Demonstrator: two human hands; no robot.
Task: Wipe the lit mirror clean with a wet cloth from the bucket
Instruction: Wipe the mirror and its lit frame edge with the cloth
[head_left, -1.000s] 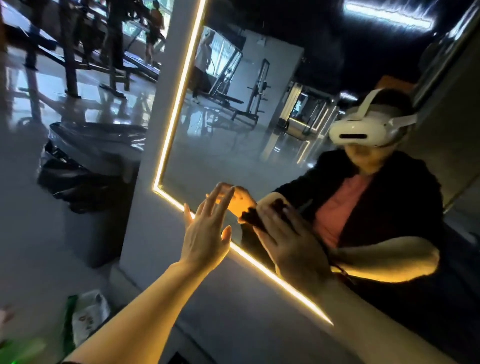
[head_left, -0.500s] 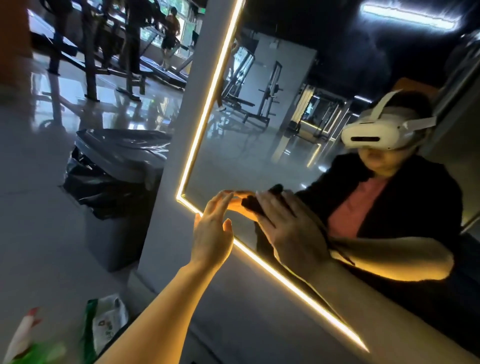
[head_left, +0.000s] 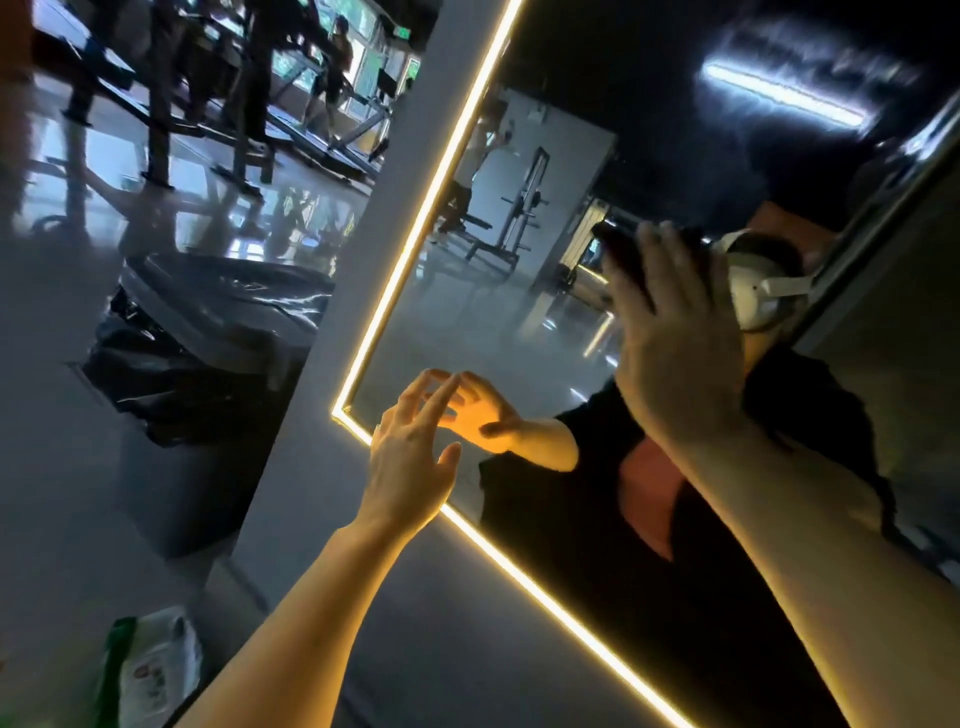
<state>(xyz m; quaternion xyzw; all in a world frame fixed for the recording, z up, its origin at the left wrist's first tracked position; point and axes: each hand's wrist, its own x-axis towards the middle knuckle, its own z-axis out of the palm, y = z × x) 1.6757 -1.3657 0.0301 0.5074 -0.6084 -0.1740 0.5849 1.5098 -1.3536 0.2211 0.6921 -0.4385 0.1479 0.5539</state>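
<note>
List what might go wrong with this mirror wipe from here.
1. The left hand has bare fingertips at the mirror near its lit corner; they may leave smudges.
2. The right hand presses the dark cloth with flat fingers, not a grip, so it could slip and drop.

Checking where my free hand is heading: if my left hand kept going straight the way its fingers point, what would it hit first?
Most likely the mirror glass. The left hand points up and forward, fingers spread near the lit lower-left corner, almost meeting their reflection; whether they already touch the glass is unclear.
</note>
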